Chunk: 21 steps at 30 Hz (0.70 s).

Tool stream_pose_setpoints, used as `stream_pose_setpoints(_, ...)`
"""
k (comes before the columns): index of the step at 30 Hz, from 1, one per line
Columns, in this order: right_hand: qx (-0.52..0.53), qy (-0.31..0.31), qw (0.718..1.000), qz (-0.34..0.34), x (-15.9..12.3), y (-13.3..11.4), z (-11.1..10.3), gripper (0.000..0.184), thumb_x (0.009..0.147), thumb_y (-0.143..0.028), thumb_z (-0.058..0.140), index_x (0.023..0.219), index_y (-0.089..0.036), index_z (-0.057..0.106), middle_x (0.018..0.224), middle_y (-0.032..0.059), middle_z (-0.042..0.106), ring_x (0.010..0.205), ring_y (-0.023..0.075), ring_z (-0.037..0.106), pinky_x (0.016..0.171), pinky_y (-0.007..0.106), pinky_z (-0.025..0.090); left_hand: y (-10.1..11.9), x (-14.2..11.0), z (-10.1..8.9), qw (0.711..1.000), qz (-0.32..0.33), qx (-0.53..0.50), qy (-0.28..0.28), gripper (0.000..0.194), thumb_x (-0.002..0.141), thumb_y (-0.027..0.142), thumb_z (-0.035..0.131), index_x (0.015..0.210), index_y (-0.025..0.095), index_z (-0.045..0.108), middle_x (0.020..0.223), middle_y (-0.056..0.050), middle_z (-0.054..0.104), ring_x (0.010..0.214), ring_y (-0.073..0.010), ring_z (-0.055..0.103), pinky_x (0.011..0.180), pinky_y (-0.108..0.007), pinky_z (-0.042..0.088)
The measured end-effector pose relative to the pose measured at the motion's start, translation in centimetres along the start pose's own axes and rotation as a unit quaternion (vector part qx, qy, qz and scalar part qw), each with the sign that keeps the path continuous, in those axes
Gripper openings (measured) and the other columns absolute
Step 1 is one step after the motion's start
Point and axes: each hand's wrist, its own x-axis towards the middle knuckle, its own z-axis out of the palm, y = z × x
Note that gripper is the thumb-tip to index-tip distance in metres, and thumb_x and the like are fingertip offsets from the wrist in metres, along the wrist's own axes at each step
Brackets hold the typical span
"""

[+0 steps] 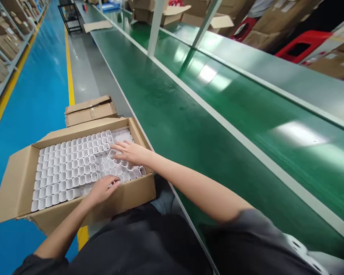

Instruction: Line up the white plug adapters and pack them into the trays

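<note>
An open cardboard box (20, 179) sits to my left, filled with rows of small white plastic parts in a clear tray (71, 164). My right hand (130, 152) reaches across into the box, fingers spread over the right end of the tray and touching the clear plastic there. My left hand (103, 189) rests at the near edge of the tray, fingers curled onto the white parts. What the left fingers grip, if anything, is hidden.
A long green conveyor belt (189, 126) runs on my right with a white dividing rail (246, 143). A second closed cardboard box (90, 110) lies behind the open one. Blue floor with a yellow line, shelving far left, cartons and red stools far right.
</note>
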Motion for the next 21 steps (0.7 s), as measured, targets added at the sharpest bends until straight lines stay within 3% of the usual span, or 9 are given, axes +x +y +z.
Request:
stream_pose_setpoints(5, -0.086, -0.072, 0.989, -0.1, 9.1, 0.1, 5.0, 0.051, 0.091, -0.022, 0.059, 0.139, -0.037, 0.052, 0.164, 0.003, 0.024, 0.148, 0.0285, 0.029, 0.111, 0.052, 0.034, -0.6, -1.0, 0.9, 0.997, 0.004, 0.073, -0.008, 0.037, 0.096, 0.05, 0.046, 0.113, 0.024, 0.068, 0.114, -0.009, 0.071, 0.108, -0.0291, 0.064, 0.097, -0.044, 0.047)
stream_pose_setpoints(10, -0.11, -0.07, 0.985, -0.11, 12.0, 0.6, 7.2, 0.043, 0.097, -0.017, 0.046, 0.134, -0.036, 0.056, 0.162, -0.0018, 0.031, 0.146, 0.0249, 0.033, 0.11, 0.052, 0.035, -1.0, -0.3, 0.6, 0.997, 0.001, 0.077, -0.007, 0.043, 0.099, 0.049, 0.038, 0.116, 0.021, 0.066, 0.116, -0.01, 0.07, 0.112, -0.0267, 0.063, 0.102, -0.044, 0.047)
stream_pose_setpoints(13, -0.098, -0.052, 0.989, -0.097, 11.4, 0.9, 7.4, 0.052, 0.096, -0.015, 0.045, 0.143, -0.037, 0.047, 0.16, 0.0011, 0.036, 0.141, 0.0241, 0.041, 0.105, 0.047, 0.042, -1.9, 1.0, -0.5, 0.998, 0.001, 0.065, -0.026, 0.045, 0.099, 0.05, 0.037, 0.124, 0.021, 0.063, 0.128, -0.008, 0.067, 0.121, -0.0239, 0.06, 0.107, -0.039, 0.045)
stream_pose_setpoints(16, -0.09, -0.043, 0.992, -0.073, 9.6, 1.2, 6.1, 0.057, 0.098, -0.013, 0.041, 0.151, -0.033, 0.035, 0.158, 0.006, 0.038, 0.138, 0.0249, 0.045, 0.101, 0.043, 0.047, -3.3, 3.2, -2.1, 0.996, -0.007, 0.074, -0.041, 0.051, 0.096, 0.053, 0.043, 0.13, 0.02, 0.06, 0.138, -0.009, 0.061, 0.131, -0.0272, 0.053, 0.113, -0.042, 0.04)
stream_pose_setpoints(21, -0.02, -0.004, 1.0, 0.017, 2.0, 2.2, 1.1, 0.06, 0.093, -0.006, 0.043, 0.15, -0.025, 0.04, 0.156, 0.0118, 0.04, 0.141, 0.0297, 0.042, 0.102, 0.045, 0.046, -5.6, 6.1, -4.1, 0.991, -0.055, 0.114, -0.039, 0.063, 0.096, 0.056, 0.036, 0.143, 0.017, 0.05, 0.145, -0.013, 0.054, 0.132, -0.0331, 0.053, 0.111, -0.05, 0.04)
